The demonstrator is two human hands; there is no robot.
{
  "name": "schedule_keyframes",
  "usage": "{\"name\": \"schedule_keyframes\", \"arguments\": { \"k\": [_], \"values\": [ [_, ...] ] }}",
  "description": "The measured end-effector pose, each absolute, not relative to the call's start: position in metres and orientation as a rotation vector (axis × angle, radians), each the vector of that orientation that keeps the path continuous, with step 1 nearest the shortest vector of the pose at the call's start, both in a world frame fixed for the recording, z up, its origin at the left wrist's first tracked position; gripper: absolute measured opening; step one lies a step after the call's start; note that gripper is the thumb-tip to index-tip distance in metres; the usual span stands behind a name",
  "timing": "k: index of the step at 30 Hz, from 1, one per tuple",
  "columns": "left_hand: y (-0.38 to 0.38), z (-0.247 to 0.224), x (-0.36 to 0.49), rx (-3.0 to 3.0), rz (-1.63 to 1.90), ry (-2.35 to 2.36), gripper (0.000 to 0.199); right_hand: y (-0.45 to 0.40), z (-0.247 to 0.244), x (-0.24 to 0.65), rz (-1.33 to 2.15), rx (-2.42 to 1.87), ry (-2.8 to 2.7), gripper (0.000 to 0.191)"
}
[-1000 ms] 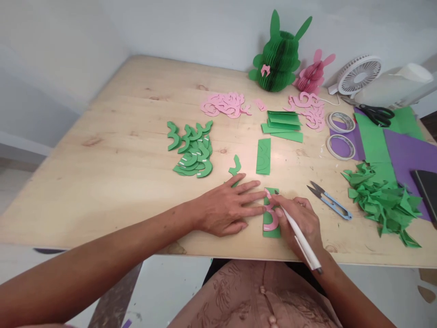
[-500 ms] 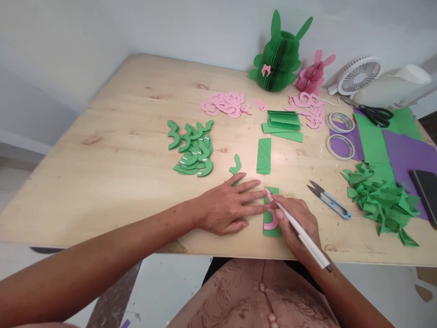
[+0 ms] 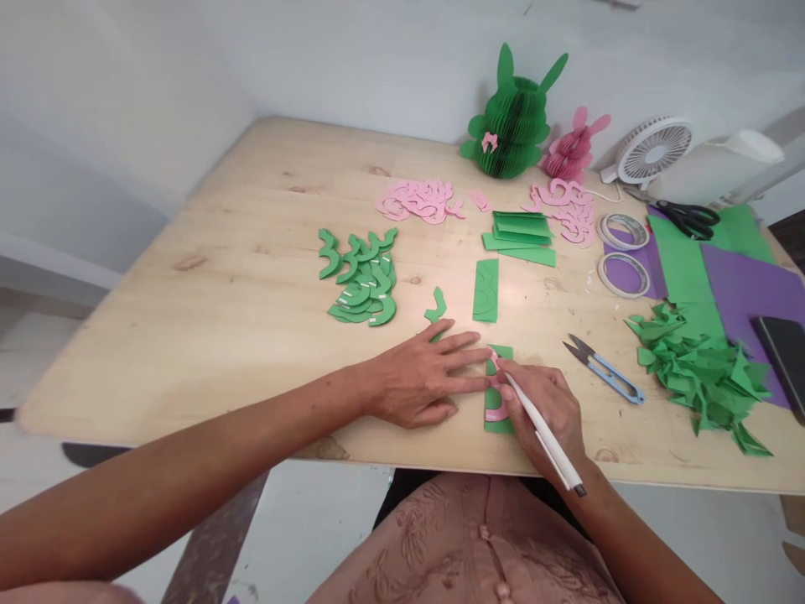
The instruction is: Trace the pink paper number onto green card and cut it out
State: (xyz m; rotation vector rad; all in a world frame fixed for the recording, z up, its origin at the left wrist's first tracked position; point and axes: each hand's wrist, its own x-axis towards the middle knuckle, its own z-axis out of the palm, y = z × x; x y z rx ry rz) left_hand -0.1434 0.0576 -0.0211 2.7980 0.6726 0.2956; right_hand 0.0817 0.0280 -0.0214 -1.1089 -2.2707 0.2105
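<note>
Spreading flat, the left hand (image 3: 410,382) touches a pink cutout (image 3: 498,413) atop a green strip (image 3: 499,427) at lower centre; the right hand (image 3: 554,407), curled around a white pen (image 3: 544,434), partly hides both. Snips (image 3: 591,359) lie at centre right, green cutouts (image 3: 361,291) just left of centre.

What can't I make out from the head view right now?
All in the head view:
White pen: tip hidden by the right hand.
Pink cutout: right side partly covered by that hand.
Curved green piece: lower part mostly covered by the left hand.
Black flat object: cut off by the right edge.
</note>
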Motion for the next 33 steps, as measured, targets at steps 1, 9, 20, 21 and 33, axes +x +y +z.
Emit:
{"name": "schedule_keyframes", "arguments": {
  "k": [1,9,20,21,33],
  "values": [
    [0.058,-0.021,-0.143,2.803,0.291,0.671,0.053,0.028,-0.022,0.082,0.204,-1.106,-2.275,0.027],
    [0.062,-0.018,-0.142,2.835,0.302,0.653,0.051,0.028,-0.021,0.081,0.180,-1.096,-2.287,0.025],
    [0.064,-0.023,-0.145,2.845,0.302,0.656,0.050,0.029,-0.021,0.082,0.263,-1.103,-2.257,0.026],
    [0.064,-0.023,-0.145,2.845,0.309,0.657,0.050,0.029,-0.020,0.082,0.306,-1.110,-2.238,0.026],
    [0.064,-0.027,-0.146,2.821,0.358,0.656,0.049,0.040,-0.013,0.084,1.011,-1.403,-1.728,0.013]
  ]
}}
